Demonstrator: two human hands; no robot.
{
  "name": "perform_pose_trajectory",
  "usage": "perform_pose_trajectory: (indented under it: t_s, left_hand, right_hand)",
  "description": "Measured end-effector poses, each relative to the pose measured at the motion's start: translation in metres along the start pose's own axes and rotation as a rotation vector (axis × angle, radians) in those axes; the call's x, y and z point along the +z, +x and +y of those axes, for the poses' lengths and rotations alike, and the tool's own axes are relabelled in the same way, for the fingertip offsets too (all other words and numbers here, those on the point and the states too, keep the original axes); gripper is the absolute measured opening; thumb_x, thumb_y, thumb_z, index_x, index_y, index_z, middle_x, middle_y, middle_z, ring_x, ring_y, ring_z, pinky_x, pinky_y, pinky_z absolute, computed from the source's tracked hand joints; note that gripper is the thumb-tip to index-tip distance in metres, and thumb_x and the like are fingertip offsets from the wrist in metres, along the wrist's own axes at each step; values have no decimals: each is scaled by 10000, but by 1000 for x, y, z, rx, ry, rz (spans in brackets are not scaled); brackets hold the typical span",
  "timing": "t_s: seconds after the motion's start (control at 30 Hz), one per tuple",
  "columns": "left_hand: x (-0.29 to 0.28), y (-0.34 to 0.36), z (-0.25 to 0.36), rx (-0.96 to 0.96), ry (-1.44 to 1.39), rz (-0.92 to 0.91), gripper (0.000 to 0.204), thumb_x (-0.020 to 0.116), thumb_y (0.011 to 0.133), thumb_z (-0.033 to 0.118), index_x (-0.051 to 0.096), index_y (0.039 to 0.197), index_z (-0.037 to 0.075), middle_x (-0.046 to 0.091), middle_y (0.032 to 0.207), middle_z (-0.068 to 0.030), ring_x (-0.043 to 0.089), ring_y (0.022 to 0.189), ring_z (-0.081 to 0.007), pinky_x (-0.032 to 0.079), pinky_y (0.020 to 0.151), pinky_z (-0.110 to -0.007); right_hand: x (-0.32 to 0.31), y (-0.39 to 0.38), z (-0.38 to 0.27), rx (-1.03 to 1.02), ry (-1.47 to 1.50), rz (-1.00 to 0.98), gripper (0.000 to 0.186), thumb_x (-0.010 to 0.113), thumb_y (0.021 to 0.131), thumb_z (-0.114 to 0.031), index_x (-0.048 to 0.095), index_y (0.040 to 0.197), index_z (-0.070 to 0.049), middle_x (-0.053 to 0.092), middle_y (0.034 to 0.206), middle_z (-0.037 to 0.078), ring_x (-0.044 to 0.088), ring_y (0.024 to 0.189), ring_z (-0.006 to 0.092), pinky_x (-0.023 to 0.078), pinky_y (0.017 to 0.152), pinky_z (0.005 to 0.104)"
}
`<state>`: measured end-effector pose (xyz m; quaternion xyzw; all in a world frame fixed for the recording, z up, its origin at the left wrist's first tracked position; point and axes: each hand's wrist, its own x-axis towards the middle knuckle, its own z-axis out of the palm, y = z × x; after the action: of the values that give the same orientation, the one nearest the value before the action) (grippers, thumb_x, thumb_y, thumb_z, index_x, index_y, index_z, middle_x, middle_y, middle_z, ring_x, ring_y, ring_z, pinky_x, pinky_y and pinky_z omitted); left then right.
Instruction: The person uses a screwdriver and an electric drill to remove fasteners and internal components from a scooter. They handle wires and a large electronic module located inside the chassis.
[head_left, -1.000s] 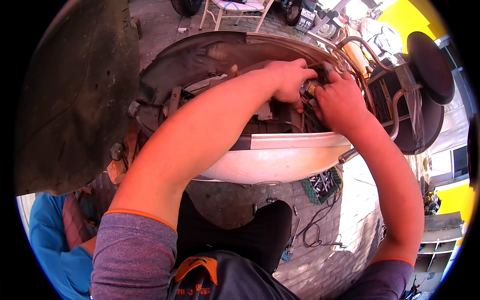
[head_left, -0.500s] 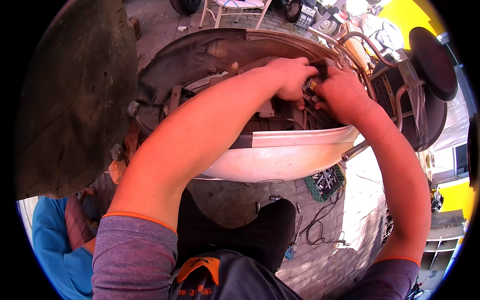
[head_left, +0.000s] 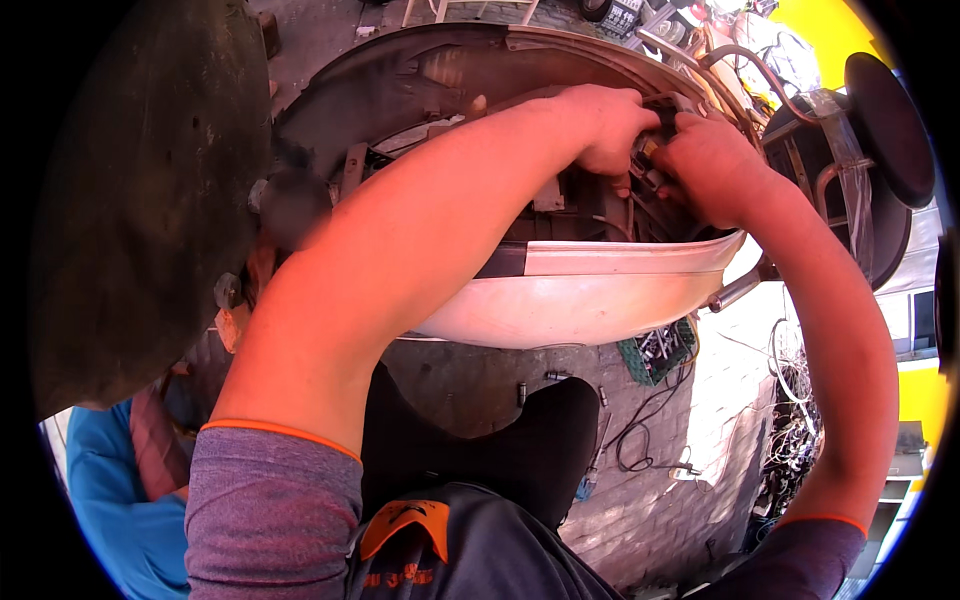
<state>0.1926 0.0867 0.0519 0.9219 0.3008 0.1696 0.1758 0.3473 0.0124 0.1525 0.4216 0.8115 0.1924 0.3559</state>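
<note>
Both my hands reach into the open body of a white, scooter-like vehicle [head_left: 570, 305], near its far right end. My left hand [head_left: 612, 130] has its fingers curled in beside a small dark part with a yellow patch [head_left: 648, 152]. From the other side my right hand [head_left: 712, 168] closes on the same part, its thumb and fingers bent. My own fingers hide most of this part, so its kind cannot be made out. Dark wires or tubes [head_left: 610, 222] run just below the hands inside the body.
A large dark panel [head_left: 150, 200] stands at the left. At the right are a metal rack [head_left: 850, 165] and a black round pad [head_left: 890, 130]. A green crate [head_left: 655, 355] of metal pieces and a black cable [head_left: 630, 440] lie on the paving. A person in a blue sleeve [head_left: 120, 500] is lower left.
The view has shifted, so the vehicle sits higher and slightly farther right. A dark, blurred round shape has appeared beside the left panel. My hands stay at the same part.
</note>
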Motion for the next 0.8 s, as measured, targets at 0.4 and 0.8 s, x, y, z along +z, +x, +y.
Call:
perform_pose_trajectory:
  t_s: [0.4, 0.8]
  left_hand:
    - [-2, -3, 5, -23, 38, -20, 1024, 994, 731, 381, 526, 1620, 187, 566, 1542, -83, 616, 1391, -340, 539, 1135, -452]
    - [3, -8, -15, 51, -148, 135, 1045, 1025, 655, 245, 559, 1585, 142, 543, 1541, -149, 590, 1402, -377, 522, 1157, -437]
  right_hand:
    - [3, -4, 0, 30, 12, 63, 206, 820, 909, -287, 790, 1070, -163, 767, 1069, 89, 684, 1142, 308, 581, 935, 460]
    - [18, -46, 0, 94, 652, 331, 233, 787, 949, -153, 638, 1075, -25, 669, 1042, 182, 646, 1052, 422, 530, 896, 497]
